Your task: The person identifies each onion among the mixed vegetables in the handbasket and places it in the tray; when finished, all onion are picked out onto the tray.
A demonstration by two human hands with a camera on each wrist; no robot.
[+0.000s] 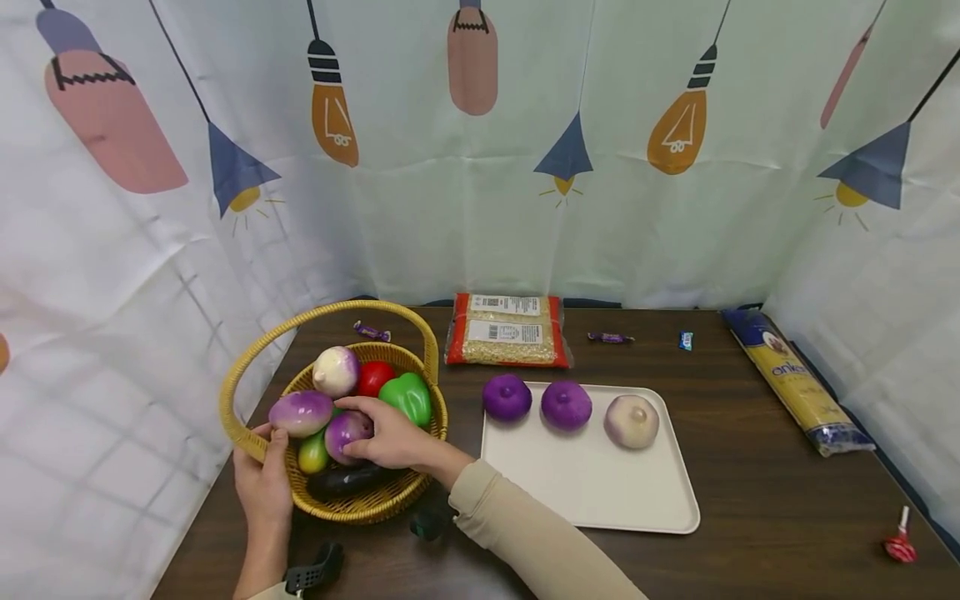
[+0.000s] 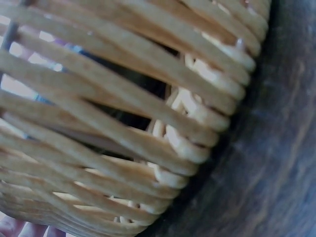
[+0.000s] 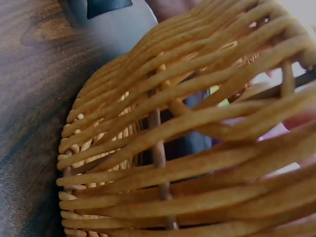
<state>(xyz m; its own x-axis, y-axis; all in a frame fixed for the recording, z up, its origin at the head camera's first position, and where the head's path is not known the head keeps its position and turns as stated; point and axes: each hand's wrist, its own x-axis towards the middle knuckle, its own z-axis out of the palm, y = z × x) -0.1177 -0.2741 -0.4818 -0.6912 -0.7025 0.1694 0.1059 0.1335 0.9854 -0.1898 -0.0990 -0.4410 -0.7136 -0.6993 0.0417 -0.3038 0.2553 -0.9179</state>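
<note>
A yellow woven basket (image 1: 367, 510) with a tall handle holds several vegetables. My left hand (image 1: 262, 487) grips its left rim near the foot of the handle, thumb on top. Inside the basket, my right hand (image 1: 393, 435) holds a purple-and-white turnip (image 1: 348, 432) between thumb and fingers. Around it lie an oval purple-and-white vegetable (image 1: 302, 414), a whitish turnip (image 1: 336, 371), a red tomato (image 1: 375, 377), a green bell pepper (image 1: 407, 398), a small yellow-green vegetable (image 1: 313, 454) and a dark eggplant (image 1: 348, 481). Both wrist views show mostly basket weave (image 2: 123, 94), (image 3: 197, 128).
Right of the basket, a white tray (image 1: 592, 500) bears two purple turnips (image 1: 566, 406) and a whitish one (image 1: 632, 422). Behind stands a grain bag (image 1: 507, 331). Wrapped candies (image 1: 611, 338), a pasta bag (image 1: 795, 379) and a red lollipop (image 1: 900, 546) lie around the table.
</note>
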